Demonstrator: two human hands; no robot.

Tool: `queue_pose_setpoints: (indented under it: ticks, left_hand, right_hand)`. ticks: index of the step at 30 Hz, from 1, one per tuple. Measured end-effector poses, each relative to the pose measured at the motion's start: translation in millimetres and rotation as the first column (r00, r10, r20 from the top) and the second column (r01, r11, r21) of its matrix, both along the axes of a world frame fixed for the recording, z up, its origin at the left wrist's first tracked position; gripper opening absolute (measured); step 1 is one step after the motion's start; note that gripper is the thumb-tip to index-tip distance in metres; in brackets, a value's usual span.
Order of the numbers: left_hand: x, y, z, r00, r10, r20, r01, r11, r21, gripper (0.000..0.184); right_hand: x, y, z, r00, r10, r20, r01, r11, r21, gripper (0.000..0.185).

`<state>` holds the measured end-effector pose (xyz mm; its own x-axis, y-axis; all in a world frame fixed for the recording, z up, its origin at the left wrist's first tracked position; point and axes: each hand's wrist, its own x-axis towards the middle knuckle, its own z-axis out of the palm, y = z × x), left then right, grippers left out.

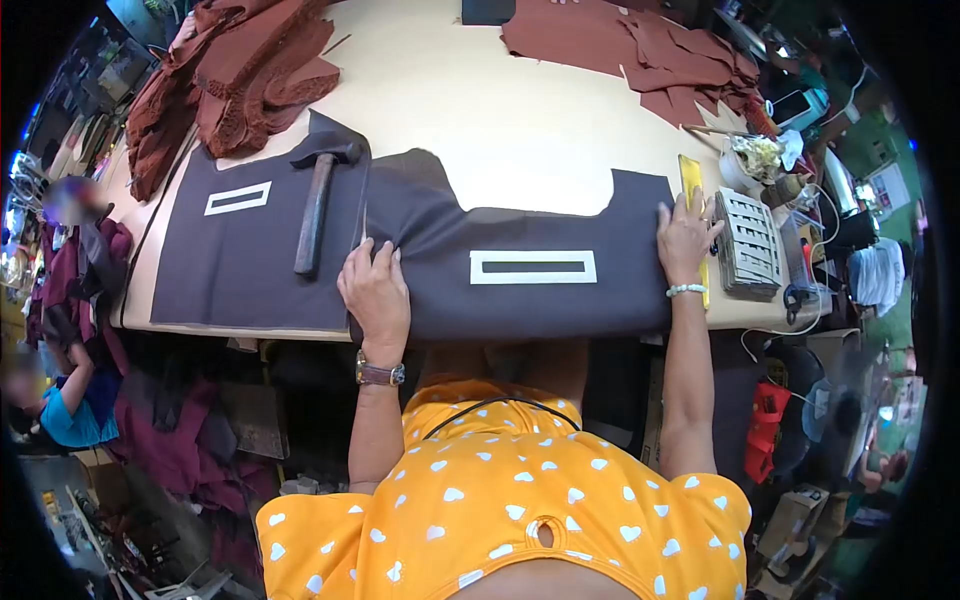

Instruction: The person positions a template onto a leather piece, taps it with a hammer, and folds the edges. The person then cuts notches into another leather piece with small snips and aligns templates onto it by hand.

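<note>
My left hand (376, 290) lies on the left edge of a dark fabric panel (530, 230), its fingers slightly apart. My right hand (686, 240) rests with spread fingers at the panel's right edge, beside a yellow ruler (690, 175). A white rectangular frame-shaped piece (533, 252) lies on this panel, whose front edge hangs at the table edge. To the left is another dark fabric panel (240, 270) with a smaller white frame-shaped piece (238, 198). A hammer (316, 215) lies on that panel, head away from me. The undersides of both hands are hidden.
Rust-brown fabric pieces (245, 80) are heaped at the back left, with more brown fabric (640, 45) at the back right. A stack of slotted white pieces (748, 245) stands right of the ruler on the table (450, 85). Another person (75, 400) is at far left.
</note>
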<state>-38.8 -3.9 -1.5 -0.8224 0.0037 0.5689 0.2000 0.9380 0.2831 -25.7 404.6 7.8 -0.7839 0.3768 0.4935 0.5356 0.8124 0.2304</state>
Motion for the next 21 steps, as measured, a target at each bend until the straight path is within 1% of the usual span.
queue_pose_setpoints:
  ticks: [1, 2, 3, 4, 5, 6, 7, 8, 9, 10, 11, 12, 13, 14, 15, 16, 17, 18, 19, 20, 21]
  left_hand:
    - [-0.6, 0.3, 1.1, 0.999, -0.031, -0.038, 0.031, 1.0, 0.006, 0.017]
    - [0.2, 0.7, 3.4, 0.998, -0.055, -0.007, 0.056, 0.998, 0.043, 0.015]
    - [1.0, 2.0, 6.9, 0.997, -0.076, 0.021, 0.074, 0.994, 0.08, 0.014]
    - [0.8, 2.8, 10.3, 0.995, -0.089, 0.045, 0.084, 0.99, 0.117, 0.012]
    - [0.4, 5.4, 13.1, 0.995, -0.104, 0.008, 0.101, 0.977, 0.188, 0.011]
    - [0.6, 8.7, 18.7, 0.99, -0.142, -0.003, 0.134, 0.927, 0.351, 0.009]
    - [-2.1, 9.5, 24.8, 0.985, -0.166, -0.056, 0.173, 0.876, 0.451, 0.009]
    - [-6.3, 7.3, 31.9, 0.977, -0.18, -0.115, 0.214, 0.814, 0.54, 0.009]
    - [-11.7, -0.1, 42.1, 0.972, -0.178, -0.153, 0.234, 0.791, 0.565, 0.011]
    - [-19.6, -12.3, 56.0, 0.96, -0.168, -0.222, 0.262, 0.817, 0.513, 0.014]
    - [-23.5, -27.5, 75.8, 0.981, -0.104, -0.164, 0.172, 0.859, 0.482, 0.012]
    - [-29.0, -46.0, 91.3, 0.993, -0.041, -0.11, 0.086, 0.891, 0.446, 0.011]
    - [-39.3, -71.1, 97.0, 0.987, -0.035, -0.157, 0.086, 0.939, 0.333, 0.012]
    - [-49.9, -99.3, 103.3, 0.978, -0.038, -0.204, 0.082, 0.973, 0.215, 0.014]
    - [-58.2, -124.8, 110.1, 0.978, -0.012, -0.206, 0.037, 0.993, 0.116, 0.018]
    - [-66.0, -150.3, 116.7, 0.978, 0.013, -0.21, -0.01, 1.0, 0.017, 0.021]
    - [-77.0, -177.7, 114.3, 0.979, 0.054, -0.195, -0.063, 0.997, -0.041, 0.025]
    - [-88.2, -204.9, 108.4, 0.978, 0.097, -0.183, -0.117, 0.988, -0.097, 0.029]
    - [-94.9, -228.8, 108.1, 0.981, 0.145, -0.129, -0.167, 0.969, -0.183, 0.032]
    - [-101.3, -251.2, 105.1, 0.978, 0.206, -0.045, -0.211, 0.955, -0.209, 0.03]
    - [-107.0, -270.7, 101.7, 0.968, 0.252, 0.019, -0.24, 0.94, -0.241, 0.031]
  right_hand:
    - [0.6, -7.9, 2.8, 0.999, -0.019, 0.037, 0.02, 1.0, -0.024, 0.041]
    - [0.9, -13.5, 1.8, 0.996, -0.034, 0.078, 0.037, 0.998, -0.05, 0.041]
    - [-1.4, -8.9, -4.2, 1.0, -0.016, 0.012, 0.017, 0.996, -0.084, 0.039]
    - [-2.6, -7.9, -1.9, 1.0, 0.01, -0.008, -0.011, 0.997, -0.082, 0.031]
    - [-3.8, -6.3, -0.2, 0.998, 0.059, -0.023, -0.062, 0.992, -0.111, 0.027]
    - [-5.8, -6.0, 1.9, 0.993, 0.114, -0.044, -0.119, 0.983, -0.14, 0.025]
    - [-7.7, -10.1, 5.5, 0.985, 0.145, -0.093, -0.16, 0.97, -0.184, 0.02]
    - [-15.6, 2.2, -5.3, 0.938, 0.247, -0.243, -0.3, 0.931, -0.209, 0.018]
    - [-22.0, -15.3, 7.2, 0.914, 0.224, -0.338, -0.338, 0.881, -0.331, 0.02]
    - [-27.0, -31.6, 22.3, 0.891, 0.182, -0.417, -0.375, 0.812, -0.447, 0.021]
    - [-38.3, -34.9, 23.6, 0.782, 0.289, -0.552, -0.541, 0.755, -0.371, 0.023]
    - [-47.5, -52.4, 33.8, 0.853, 0.161, -0.496, -0.471, 0.645, -0.602, 0.024]
    - [-53.1, -83.7, 50.5, 0.826, 0.177, -0.535, -0.538, 0.532, -0.654, 0.023]
    - [-59.7, -111.4, 62.7, 0.797, 0.186, -0.575, -0.595, 0.411, -0.691, 0.022]
    - [-77.7, -124.1, 52.1, 0.717, 0.239, -0.655, -0.696, 0.309, -0.648, 0.02]
    - [-95.0, -144.4, 45.7, 0.668, 0.243, -0.704, -0.744, 0.184, -0.642, 0.019]
    - [-98.7, -175.3, 56.3, 0.682, 0.255, -0.686, -0.717, 0.044, -0.696, 0.02]
    - [-114.3, -196.2, 46.3, 0.63, 0.291, -0.72, -0.746, -0.028, -0.665, 0.023]
    - [-124.4, -220.6, 42.6, 0.631, 0.297, -0.717, -0.725, -0.101, -0.681, 0.026]
    - [-128.2, -247.1, 46.4, 0.661, 0.296, -0.69, -0.679, -0.156, -0.717, 0.029]
    - [-139.9, -266.7, 39.1, 0.641, 0.323, -0.696, -0.693, -0.144, -0.706, 0.032]
